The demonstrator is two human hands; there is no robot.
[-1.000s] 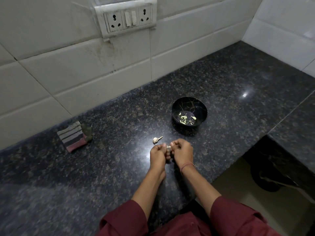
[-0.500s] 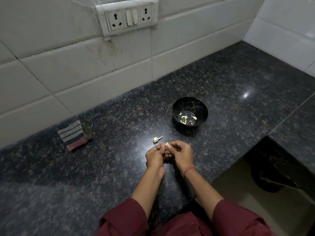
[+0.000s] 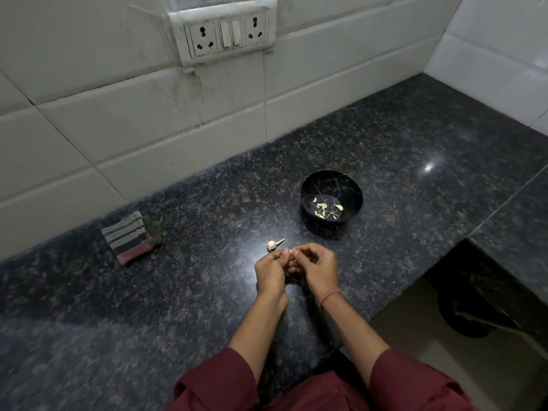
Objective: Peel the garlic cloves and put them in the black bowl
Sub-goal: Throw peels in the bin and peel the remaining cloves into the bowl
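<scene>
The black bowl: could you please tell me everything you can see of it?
The black bowl is round and glossy, with thin pale crack-like lines inside. It stands upright on the dark speckled counter, well out from the tiled wall. Several pale peeled garlic cloves lie in its bottom. Nothing else touches it.

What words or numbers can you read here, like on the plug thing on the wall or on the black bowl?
There is no text to read anywhere in this picture.
The socket plate on the wall: only holes and switches, no lettering that shows.
The black bowl: thin gold lines, no words.
The striped cloth: stripes only, no label in view.
</scene>
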